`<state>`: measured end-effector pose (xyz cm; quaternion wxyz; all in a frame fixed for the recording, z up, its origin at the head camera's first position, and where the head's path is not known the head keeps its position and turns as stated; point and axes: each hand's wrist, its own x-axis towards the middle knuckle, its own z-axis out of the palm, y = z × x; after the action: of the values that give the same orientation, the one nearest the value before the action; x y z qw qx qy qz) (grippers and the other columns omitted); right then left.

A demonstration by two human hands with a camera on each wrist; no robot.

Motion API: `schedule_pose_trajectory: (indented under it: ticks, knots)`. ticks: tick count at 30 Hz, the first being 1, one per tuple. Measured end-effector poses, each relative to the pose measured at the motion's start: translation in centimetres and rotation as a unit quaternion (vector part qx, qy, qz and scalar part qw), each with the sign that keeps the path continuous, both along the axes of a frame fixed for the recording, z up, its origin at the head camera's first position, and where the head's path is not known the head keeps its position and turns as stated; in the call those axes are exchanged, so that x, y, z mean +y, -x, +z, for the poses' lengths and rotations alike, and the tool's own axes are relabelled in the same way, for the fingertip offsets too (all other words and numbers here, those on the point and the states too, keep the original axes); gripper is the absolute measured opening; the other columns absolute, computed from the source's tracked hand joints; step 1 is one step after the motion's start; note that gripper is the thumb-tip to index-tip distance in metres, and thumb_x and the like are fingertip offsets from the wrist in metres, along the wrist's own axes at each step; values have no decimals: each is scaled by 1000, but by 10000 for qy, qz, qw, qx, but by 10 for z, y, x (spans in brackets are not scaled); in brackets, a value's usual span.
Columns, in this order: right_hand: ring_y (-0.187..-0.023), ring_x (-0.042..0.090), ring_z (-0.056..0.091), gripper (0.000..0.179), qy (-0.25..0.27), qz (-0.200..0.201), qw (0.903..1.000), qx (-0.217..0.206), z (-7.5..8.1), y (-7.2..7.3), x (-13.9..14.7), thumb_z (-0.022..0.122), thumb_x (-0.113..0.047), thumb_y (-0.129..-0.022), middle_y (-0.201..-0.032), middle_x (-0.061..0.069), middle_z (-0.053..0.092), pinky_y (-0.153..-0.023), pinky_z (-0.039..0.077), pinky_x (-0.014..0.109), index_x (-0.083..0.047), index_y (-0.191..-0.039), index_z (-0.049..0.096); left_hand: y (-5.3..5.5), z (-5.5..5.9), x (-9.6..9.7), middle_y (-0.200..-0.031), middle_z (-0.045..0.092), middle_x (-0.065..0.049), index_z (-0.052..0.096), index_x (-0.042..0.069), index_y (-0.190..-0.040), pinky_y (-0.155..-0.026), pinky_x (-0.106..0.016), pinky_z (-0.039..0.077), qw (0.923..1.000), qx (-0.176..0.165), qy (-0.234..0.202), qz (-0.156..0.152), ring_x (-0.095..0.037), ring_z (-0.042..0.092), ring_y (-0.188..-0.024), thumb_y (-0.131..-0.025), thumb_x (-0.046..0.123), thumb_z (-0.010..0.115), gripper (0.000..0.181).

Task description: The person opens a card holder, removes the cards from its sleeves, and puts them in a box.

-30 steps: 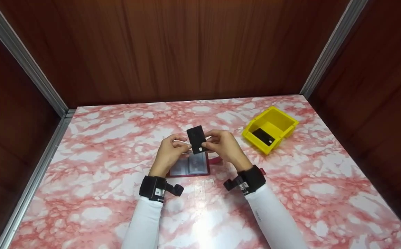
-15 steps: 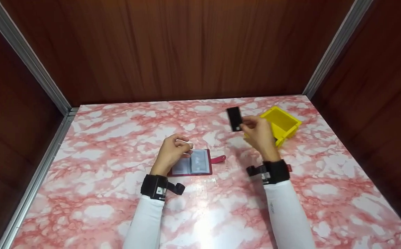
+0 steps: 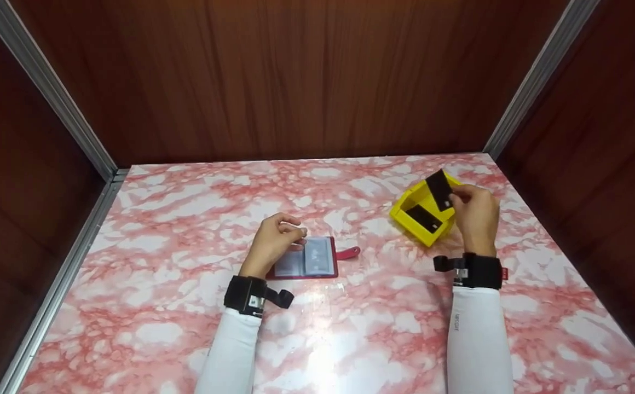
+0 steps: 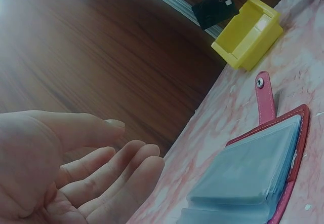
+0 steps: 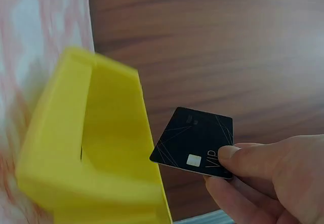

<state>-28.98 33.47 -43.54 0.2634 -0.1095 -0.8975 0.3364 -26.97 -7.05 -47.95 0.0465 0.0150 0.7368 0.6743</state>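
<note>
Between thumb and fingers my right hand (image 3: 477,216) pinches a black card (image 5: 195,140) marked VIP, with a pale chip near one edge. In the head view the card overlaps the yellow bin (image 3: 405,202); the right wrist view shows it beside the bin's rim. A second black card (image 3: 424,218) lies inside the bin. My left hand (image 3: 276,241) holds nothing, its fingers loosely bent, above the left part of an open red card holder (image 3: 335,257). Clear plastic sleeves (image 4: 238,165) fill the holder, and its strap with a snap (image 4: 263,95) sticks out to the right.
The bin stands at the right rear of a red-and-white marbled table (image 3: 159,306). Dark wood-grain panels (image 3: 295,82) rise behind and on both sides, with metal corner posts (image 3: 536,82) at the rear corners.
My right hand has carried the black card away from beside my left hand, rightward to the yellow bin. My left hand has stayed in nearly the same place, over the holder.
</note>
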Motion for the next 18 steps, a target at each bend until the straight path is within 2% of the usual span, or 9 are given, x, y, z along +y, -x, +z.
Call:
schedule_pose_trajectory:
  ticks: [4,7,14,18]
  knots:
    - [-108,46,76,20,-296,15,9994,182,-7,1,7,73,-4,-101,-116,29,79,-96,62,57,4,-118,81,-1,-1,0,-99,80,-23,68,-5,-118,-74,-34,70,10000,30,-6,-15,-27,81,-83,-95,3,77,25]
    - [-110,49,76,17,-582,157,9980,207,-12,3,8,73,1,-100,-116,29,79,-99,62,61,5,-114,82,-1,-2,-1,-99,80,-22,67,-4,-118,-73,-32,70,10000,2,6,-33,-26,81,-82,-95,4,76,26]
    - [-94,51,76,14,-1465,570,9870,330,-25,10,6,73,6,-95,-100,27,81,-86,62,66,2,-100,85,-1,-3,0,-99,80,-21,66,-5,-120,-69,-28,68,9999,-118,18,-54,-28,81,-83,-95,5,76,28]
    - [-88,50,76,14,-1807,746,9801,335,-27,10,1,72,7,-94,-94,27,81,-81,62,65,2,-96,85,0,-3,0,-97,80,-18,65,-6,-121,-69,-28,68,9998,-198,-7,-72,-22,79,-80,-95,4,76,30]
